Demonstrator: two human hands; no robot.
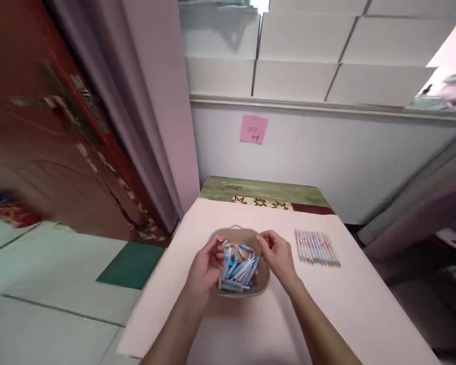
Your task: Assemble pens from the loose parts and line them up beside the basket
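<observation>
"In the head view, what were the hands doing?"
"The left hand (204,266) pinched a small orange piece (220,239) above the basket's left side. The right hand (279,253) curled at the right rim; I couldn't tell whether it gripped anything."
"And the pen parts (237,272)?"
"Heaped inside the basket (238,235), on the bench (167,304). A row of pens (317,248) lay to its right."

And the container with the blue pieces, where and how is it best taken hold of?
Probably take the container by opposite parts of its rim, coming from left and right together. It is wide, open on top and holds many loose pieces, so balanced support should help keep it level.
</observation>
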